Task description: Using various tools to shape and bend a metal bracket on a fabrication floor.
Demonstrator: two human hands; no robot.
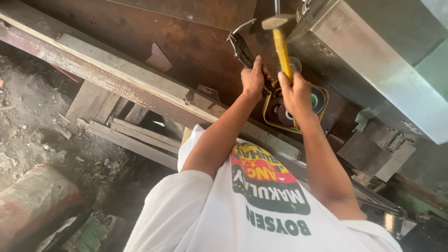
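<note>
My left hand [252, 82] is closed around the handles of dark locking pliers [240, 45], whose jaws point up and away over a rusty steel bench top [186, 42]. Beside it, my right hand [295, 95] grips the yellow handle of a hammer [281, 46]. The steel hammer head is raised near the top of the view. The two hands are close together, just above a small yellow tray [323, 101] that holds round grinding discs. My white printed shirt fills the bottom of the view.
A large shiny sheet-metal box [373, 60] stands at the right. A long steel angle bar [116, 74] edges the bench. Loose metal plates [368, 149] lie lower right. Wooden planks [126, 130], dirt floor and a sack [32, 196] are at the left.
</note>
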